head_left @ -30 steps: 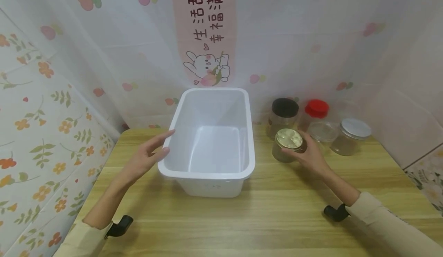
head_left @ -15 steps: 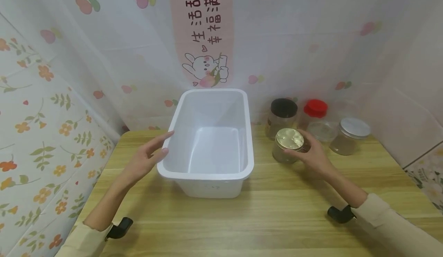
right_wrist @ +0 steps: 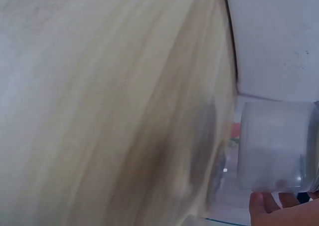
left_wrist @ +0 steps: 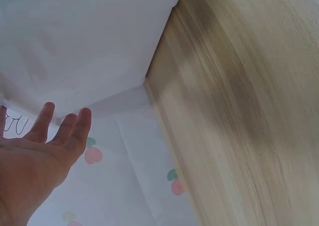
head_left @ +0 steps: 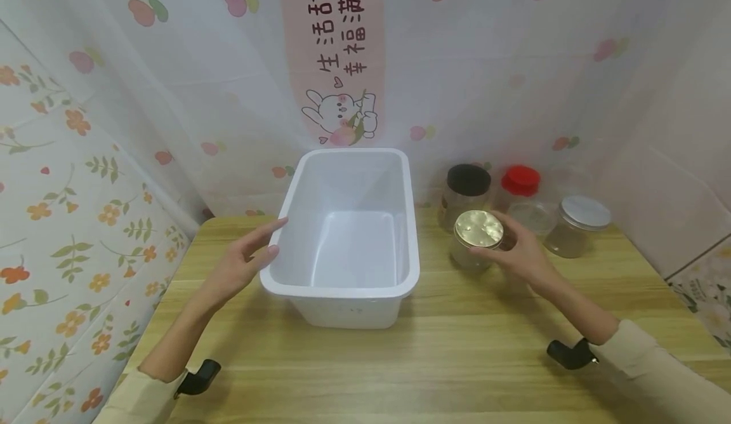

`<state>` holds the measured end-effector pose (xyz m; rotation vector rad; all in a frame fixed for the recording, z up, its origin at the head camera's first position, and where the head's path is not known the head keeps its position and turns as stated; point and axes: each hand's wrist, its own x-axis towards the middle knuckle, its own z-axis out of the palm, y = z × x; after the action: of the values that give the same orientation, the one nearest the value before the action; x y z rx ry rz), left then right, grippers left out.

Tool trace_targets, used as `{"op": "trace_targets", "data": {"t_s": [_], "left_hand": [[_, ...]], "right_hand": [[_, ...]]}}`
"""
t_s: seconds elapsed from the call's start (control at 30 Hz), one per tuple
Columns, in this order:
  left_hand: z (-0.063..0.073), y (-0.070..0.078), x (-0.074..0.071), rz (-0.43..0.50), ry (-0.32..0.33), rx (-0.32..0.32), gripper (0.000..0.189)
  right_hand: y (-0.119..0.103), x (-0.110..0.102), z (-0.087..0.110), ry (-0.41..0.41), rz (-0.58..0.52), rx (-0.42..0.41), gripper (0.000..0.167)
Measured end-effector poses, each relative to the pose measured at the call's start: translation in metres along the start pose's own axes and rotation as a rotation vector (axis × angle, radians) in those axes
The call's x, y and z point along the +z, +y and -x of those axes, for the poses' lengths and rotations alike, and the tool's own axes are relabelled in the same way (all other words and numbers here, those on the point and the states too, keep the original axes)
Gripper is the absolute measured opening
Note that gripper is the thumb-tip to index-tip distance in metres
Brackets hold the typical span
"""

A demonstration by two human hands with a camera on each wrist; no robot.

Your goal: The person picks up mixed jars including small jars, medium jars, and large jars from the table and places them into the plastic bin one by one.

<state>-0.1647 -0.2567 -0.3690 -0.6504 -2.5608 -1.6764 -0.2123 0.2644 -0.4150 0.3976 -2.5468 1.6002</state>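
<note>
- At the right edge you have a clear jar point(right_wrist: 273, 145), its base facing left, its other end cut off by the frame.
- Your right hand point(right_wrist: 286, 214) holds it from the lower right corner, fingertips against its lower side.
- A white tub point(right_wrist: 279, 41) fills the upper right.
- Pale wood tabletop point(right_wrist: 89, 96) spans the left and centre, darkened by a shadow.

This is looking like a cosy corner of a home, but I can't tell which room. A white curtain point(head_left: 491, 87) with fruits and a bunny picture point(head_left: 342, 112) is hanging behind a wood-coloured worktop point(head_left: 457, 367), and flowery cloth point(head_left: 80, 284) is covering the left.
</note>
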Motion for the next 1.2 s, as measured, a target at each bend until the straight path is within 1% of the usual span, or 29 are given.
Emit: {"op": "trace_targets", "data": {"t_s": [0.17,0.23,0.4,0.5,0.63,0.77,0.9,1.0,1.07,1.2], "left_hand": [[0.000,0.001,-0.001,-0.028,0.003,-0.017,0.050],[0.000,0.000,-0.001,-0.023,-0.003,-0.021,0.050],[0.001,-0.001,-0.002,0.011,-0.007,-0.023,0.051],[0.002,-0.001,-0.001,0.027,-0.004,-0.021,0.050],[0.004,0.000,-0.001,0.016,0.006,-0.024,0.050],[0.004,0.001,-0.002,0.000,0.009,-0.037,0.049],[0.002,0.003,-0.004,-0.013,-0.005,-0.036,0.049],[-0.001,0.003,-0.006,-0.010,-0.020,-0.033,0.050],[-0.003,0.003,-0.008,-0.003,-0.027,-0.042,0.050],[-0.007,0.004,-0.011,0.017,-0.028,-0.065,0.049]], "right_hand": [[-0.005,-0.004,0.000,-0.005,-0.015,-0.016,0.085],[-0.008,-0.005,-0.001,-0.009,-0.017,-0.018,0.085],[-0.021,-0.009,-0.003,-0.007,0.055,-0.033,0.085],[-0.029,-0.011,-0.005,-0.027,0.051,-0.035,0.083],[-0.036,-0.013,-0.009,-0.044,0.049,-0.060,0.081],[-0.041,-0.014,-0.014,-0.042,0.077,-0.079,0.082],[-0.045,-0.016,-0.017,-0.034,0.075,-0.087,0.082],[-0.048,-0.016,-0.018,-0.036,0.042,-0.109,0.081],[-0.051,-0.016,-0.019,-0.037,0.027,-0.111,0.081],[-0.057,-0.017,-0.019,-0.021,0.039,-0.100,0.084]]}}
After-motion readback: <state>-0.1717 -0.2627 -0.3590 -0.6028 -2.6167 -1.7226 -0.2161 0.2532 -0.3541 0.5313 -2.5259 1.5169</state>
